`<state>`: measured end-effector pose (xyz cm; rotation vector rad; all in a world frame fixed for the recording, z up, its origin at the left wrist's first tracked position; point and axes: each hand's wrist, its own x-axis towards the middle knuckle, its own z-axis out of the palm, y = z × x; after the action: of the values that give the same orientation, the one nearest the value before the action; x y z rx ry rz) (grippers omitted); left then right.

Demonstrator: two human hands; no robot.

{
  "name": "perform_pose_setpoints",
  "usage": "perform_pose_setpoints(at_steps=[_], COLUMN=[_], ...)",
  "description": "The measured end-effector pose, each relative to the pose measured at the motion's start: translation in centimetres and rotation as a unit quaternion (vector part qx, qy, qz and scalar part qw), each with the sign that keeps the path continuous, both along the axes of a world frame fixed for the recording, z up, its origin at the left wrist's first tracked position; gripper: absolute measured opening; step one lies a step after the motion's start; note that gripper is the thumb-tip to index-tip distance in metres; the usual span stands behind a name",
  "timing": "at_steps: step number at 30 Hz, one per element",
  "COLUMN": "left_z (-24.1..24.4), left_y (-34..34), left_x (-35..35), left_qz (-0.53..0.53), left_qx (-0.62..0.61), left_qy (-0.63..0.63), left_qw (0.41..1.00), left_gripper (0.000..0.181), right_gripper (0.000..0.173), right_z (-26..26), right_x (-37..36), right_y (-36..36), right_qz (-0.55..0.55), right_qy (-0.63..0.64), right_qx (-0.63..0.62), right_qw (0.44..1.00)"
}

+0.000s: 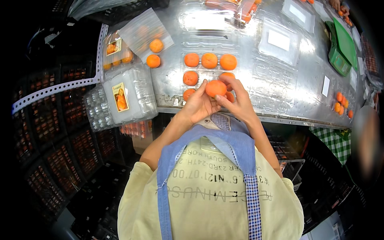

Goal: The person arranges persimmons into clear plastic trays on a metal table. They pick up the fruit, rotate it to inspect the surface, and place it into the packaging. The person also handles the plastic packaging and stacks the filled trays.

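An orange fruit, persimmon-like or a mandarin (216,88), is between my two hands over the near edge of the metal table. My right hand (239,100) grips it with thumb and fingers. My left hand (201,105) is beside and partly under it, palm up with fingers spread; its thumb is near the fruit's left side. Beneath and beyond them lies a clear plastic tray (210,73) with similar fruits in rows, among them one at the back right (228,62); my hands hide part of the nearest rows. An empty clear tray's lid (207,45) extends behind it.
Two loose fruits (153,61) lie left, one on a translucent sheet (141,33). Stacked clear packages (130,96) stand at the table's left edge. Farther right are lined trays (279,40), a green scale (340,51) and several small fruits (341,103). Another person's hands (345,11) show top right.
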<state>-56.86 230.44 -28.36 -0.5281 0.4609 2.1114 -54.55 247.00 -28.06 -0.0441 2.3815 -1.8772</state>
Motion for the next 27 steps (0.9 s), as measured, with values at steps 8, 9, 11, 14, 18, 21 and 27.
perform_pose_setpoints(at_steps=[8,9,11,14,18,21,27], left_z=[0.3,0.0,-0.4,-0.5,1.0,0.6,-0.4], left_y=[0.9,0.7,0.7,0.8,1.2,0.2,-0.6], left_x=[0.1,0.3,0.6,0.7,0.4,0.1,0.1], left_qz=[-0.062,-0.076,-0.093,-0.097,-0.111,-0.088,-0.08], left_qx=[-0.121,-0.142,-0.186,-0.205,-0.254,-0.27,-0.305], left_qy=[0.043,0.068,0.116,0.156,0.179,0.204,0.215], left_qw=[0.99,0.985,0.971,0.961,0.944,0.937,0.924], left_gripper=[0.055,0.053,0.052,0.048,0.043,0.039,0.028], right_gripper=[0.054,0.054,0.055,0.055,0.054,0.054,0.052], right_z=[-0.2,-0.2,0.2,0.3,0.7,-0.8,-2.1], right_x=[0.0,0.1,-0.1,-0.1,-0.9,-1.6,-2.0], right_y=[1.5,1.8,2.2,3.0,6.0,10.6,17.7], right_qz=[0.042,0.045,0.07,0.076,0.003,-0.112,-0.145], right_qy=[-0.034,-0.046,-0.071,-0.078,-0.087,-0.01,0.05], right_qx=[0.001,-0.006,0.001,0.007,0.035,0.113,0.286], right_qw=[0.999,0.998,0.995,0.994,0.996,0.987,0.946])
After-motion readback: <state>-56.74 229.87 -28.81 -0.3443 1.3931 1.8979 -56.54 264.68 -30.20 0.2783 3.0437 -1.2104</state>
